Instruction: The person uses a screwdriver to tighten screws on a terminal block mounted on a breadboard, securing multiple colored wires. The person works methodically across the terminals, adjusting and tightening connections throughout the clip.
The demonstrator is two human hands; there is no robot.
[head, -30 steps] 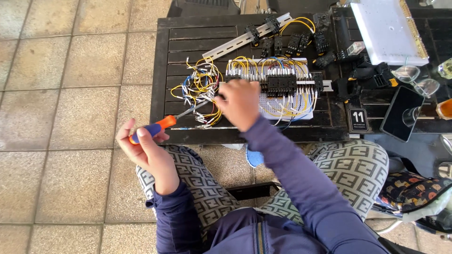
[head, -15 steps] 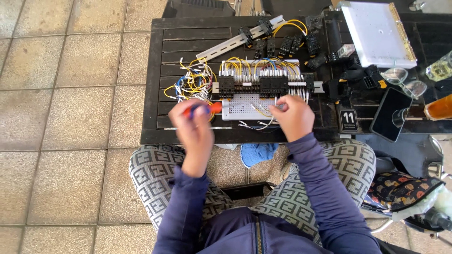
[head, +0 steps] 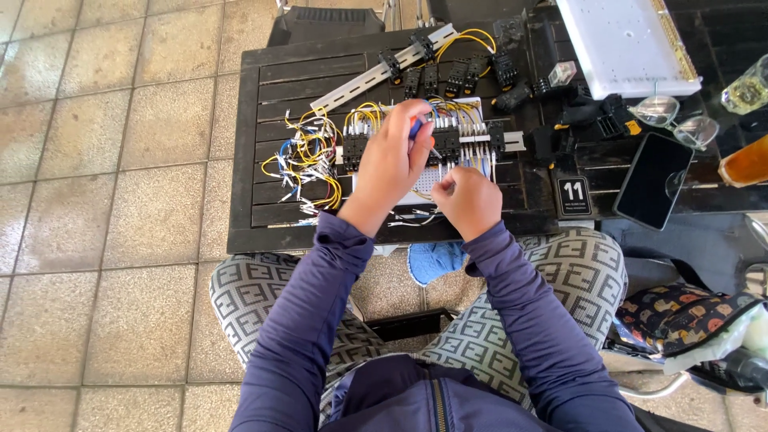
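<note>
Near the front edge of the dark slatted table [head: 264, 200], the right hand [head: 470, 200] is resting curled into a loose fist, its fingers pinching narrowly at thin wires over the white breadboard [head: 436, 178]; what exactly they are gripping cannot be told. Just beyond it, the left hand [head: 392, 160] is closing around a blue-handled screwdriver [head: 415, 128], whose tip is pointing into the row of black relay sockets [head: 448, 142] on a rail at the table's middle. To the left of that hand, a loose tangle of yellow and white wires [head: 308, 164] is lying toward the left edge. Farther back, a bare metal rail [head: 360, 80] is running diagonally toward the far edge, with more black sockets [head: 472, 76] beside it. A white panel [head: 624, 44] is sitting at the far right corner.
</note>
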